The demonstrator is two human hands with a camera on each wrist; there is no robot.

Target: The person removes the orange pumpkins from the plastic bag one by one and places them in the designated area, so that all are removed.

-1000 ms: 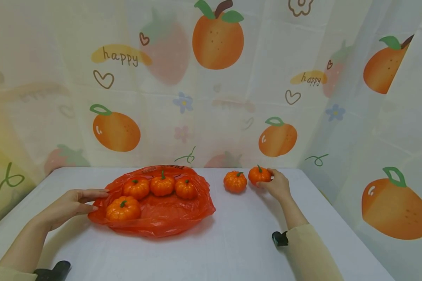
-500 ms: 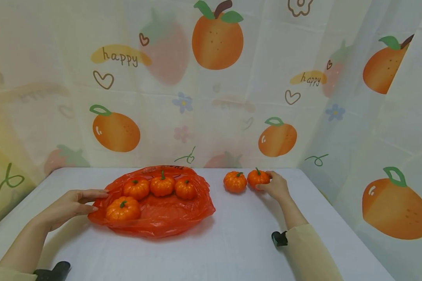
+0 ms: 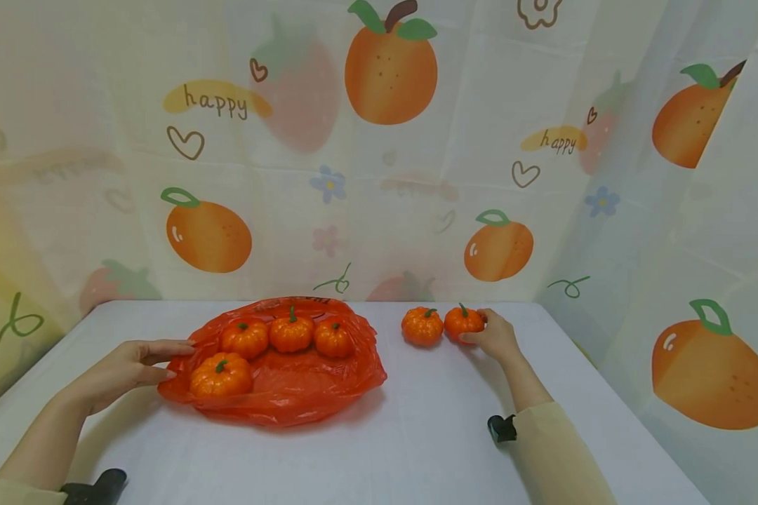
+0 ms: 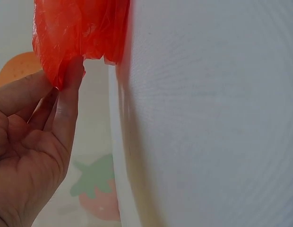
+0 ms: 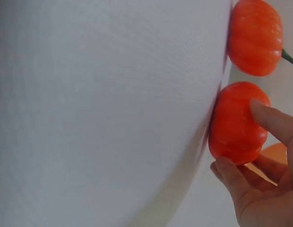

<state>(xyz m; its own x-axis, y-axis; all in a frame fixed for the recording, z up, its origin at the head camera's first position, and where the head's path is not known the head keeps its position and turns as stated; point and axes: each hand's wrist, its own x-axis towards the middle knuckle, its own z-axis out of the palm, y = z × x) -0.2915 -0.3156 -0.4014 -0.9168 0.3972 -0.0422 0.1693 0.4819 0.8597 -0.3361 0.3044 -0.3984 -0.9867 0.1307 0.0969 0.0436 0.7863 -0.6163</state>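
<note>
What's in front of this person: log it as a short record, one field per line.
Left hand: pinches the left edge of the red bag
Bag position: open on the white table
Bag contents: four orange pumpkins
Right hand: holds the right-hand loose pumpkin
Other loose pumpkin: left of the held one, untouched
Backdrop: pale sheet printed with fruit and "happy"

the left hand (image 3: 121,370) pinches the left edge of the red bag (image 3: 290,410), the left forearm (image 3: 47,438) slanting in from the bag's near left. well right of the bag, the right hand (image 3: 499,338) grips with curved fingers (image 5: 274,168), the right forearm (image 3: 557,449) stretched forward.
</note>
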